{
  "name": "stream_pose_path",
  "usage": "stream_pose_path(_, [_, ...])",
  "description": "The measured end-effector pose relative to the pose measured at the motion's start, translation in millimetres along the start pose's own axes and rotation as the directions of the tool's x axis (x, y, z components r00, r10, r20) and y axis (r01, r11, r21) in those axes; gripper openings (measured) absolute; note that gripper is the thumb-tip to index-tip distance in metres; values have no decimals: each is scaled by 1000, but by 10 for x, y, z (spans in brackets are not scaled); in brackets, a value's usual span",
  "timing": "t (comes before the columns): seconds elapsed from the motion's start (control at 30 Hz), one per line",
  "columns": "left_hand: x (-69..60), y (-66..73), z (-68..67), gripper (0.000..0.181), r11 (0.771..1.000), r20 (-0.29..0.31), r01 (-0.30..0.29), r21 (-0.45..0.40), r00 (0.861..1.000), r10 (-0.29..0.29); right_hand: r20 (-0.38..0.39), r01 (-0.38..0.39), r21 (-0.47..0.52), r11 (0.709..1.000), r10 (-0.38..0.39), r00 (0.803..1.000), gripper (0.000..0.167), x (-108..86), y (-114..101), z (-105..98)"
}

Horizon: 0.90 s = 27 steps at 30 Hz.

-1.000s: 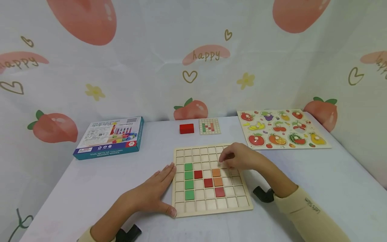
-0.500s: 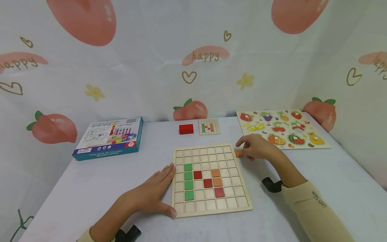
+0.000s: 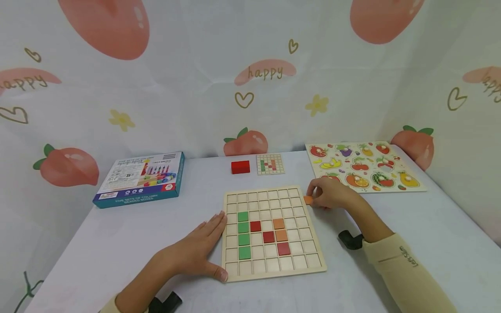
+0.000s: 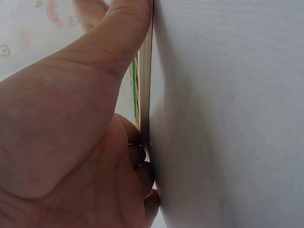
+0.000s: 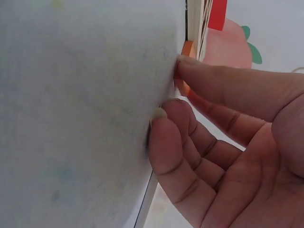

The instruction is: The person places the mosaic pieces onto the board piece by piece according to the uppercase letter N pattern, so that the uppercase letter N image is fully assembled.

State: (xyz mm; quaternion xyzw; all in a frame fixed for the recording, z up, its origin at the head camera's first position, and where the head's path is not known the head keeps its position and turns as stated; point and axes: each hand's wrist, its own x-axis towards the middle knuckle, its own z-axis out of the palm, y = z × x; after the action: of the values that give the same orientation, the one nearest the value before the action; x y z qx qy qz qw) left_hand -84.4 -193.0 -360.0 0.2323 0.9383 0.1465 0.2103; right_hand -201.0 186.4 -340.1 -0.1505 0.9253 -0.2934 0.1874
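A wooden grid board [image 3: 274,271] lies on the white table, with green tiles [image 3: 244,239], red tiles [image 3: 268,237] and orange tiles [image 3: 281,235] in some of its squares. My left hand [image 3: 195,248] rests along its left edge, fingers straight, thumb near the front corner; in the left wrist view the palm hides much of the board. Beside the far right edge, my right hand [image 3: 330,193] pinches an orange block [image 3: 308,200] lying on the table. The right wrist view has thumb and forefinger at that orange block [image 5: 188,48], the other fingers curled below.
Behind the board stand a red block [image 3: 240,167] and a small pattern card [image 3: 270,164] with coloured squares. A fruit puzzle board [image 3: 368,167] lies at the back right, close to the right hand. At the back left is a flat toy box [image 3: 138,178].
My right hand has moved right, from over the board's upper right squares to the orange block beside it, and its fingers have closed on the block. The left hand stays put.
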Motion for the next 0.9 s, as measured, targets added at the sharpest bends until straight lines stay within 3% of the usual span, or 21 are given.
stream_pose_path(0.43, [-16,17,-8,135,1000,-9,-19,-9,1000,19,-5,25,104,994,-24,1000,6,-21,21,-71])
stream_pose_path(0.67, [-15,12,-15,135,1000,0,-6,-1,1000,6,-49,49,170,984,-41,998,8,-71,-40,-132])
stream_pose_path(0.9, [-22,7,-18,135,1000,-6,-16,-11,1000,15,-31,70,270,960,-64,997,9,-34,-165,-27])
